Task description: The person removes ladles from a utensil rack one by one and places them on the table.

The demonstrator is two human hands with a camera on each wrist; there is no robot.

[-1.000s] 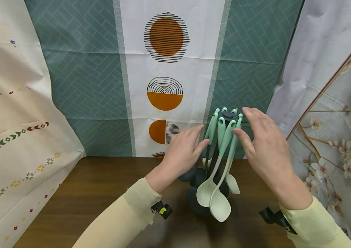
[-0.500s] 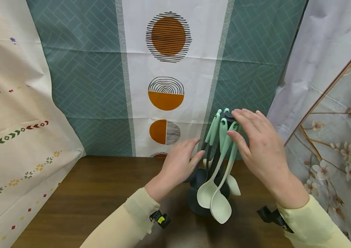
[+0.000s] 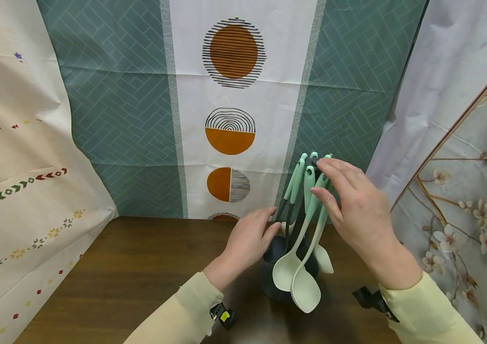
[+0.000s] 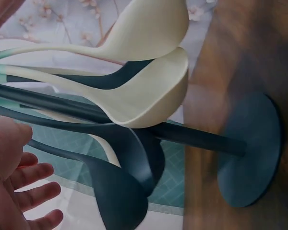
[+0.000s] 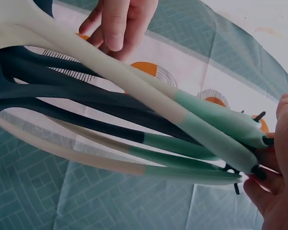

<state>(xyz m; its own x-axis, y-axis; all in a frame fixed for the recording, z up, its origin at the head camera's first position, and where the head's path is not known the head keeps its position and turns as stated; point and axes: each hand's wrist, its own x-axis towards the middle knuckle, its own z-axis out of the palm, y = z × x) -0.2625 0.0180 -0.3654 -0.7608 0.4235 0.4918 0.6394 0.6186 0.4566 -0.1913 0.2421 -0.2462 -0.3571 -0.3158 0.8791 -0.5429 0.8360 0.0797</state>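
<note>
A dark utensil stand, its round base [image 3: 271,289] on the table, carries several hanging kitchen utensils with mint-green handles. Two cream ladles [image 3: 305,292] face the front; dark utensil heads [image 4: 120,191] hang on the left side. My right hand [image 3: 361,215] is at the top of the stand, fingers extended beside the hooks and the handle ends [image 5: 247,163]; whether they touch is unclear. My left hand [image 3: 245,241] stays left of the stand, fingers loosely bent and holding nothing, near the dark utensils' shafts. Some utensils behind are partly hidden.
The brown wooden table [image 3: 148,282] extends to the left of the stand. Behind it hangs a green and white patterned cloth [image 3: 131,110]. Cream cloth [image 3: 19,119] borders the left side, and a flowered curtain [image 3: 462,215] borders the right.
My right hand has moved left and slightly down, close over the handle tops. My left hand has gone lower beside the stand. The utensils remain hanging, barely shifted in view.
</note>
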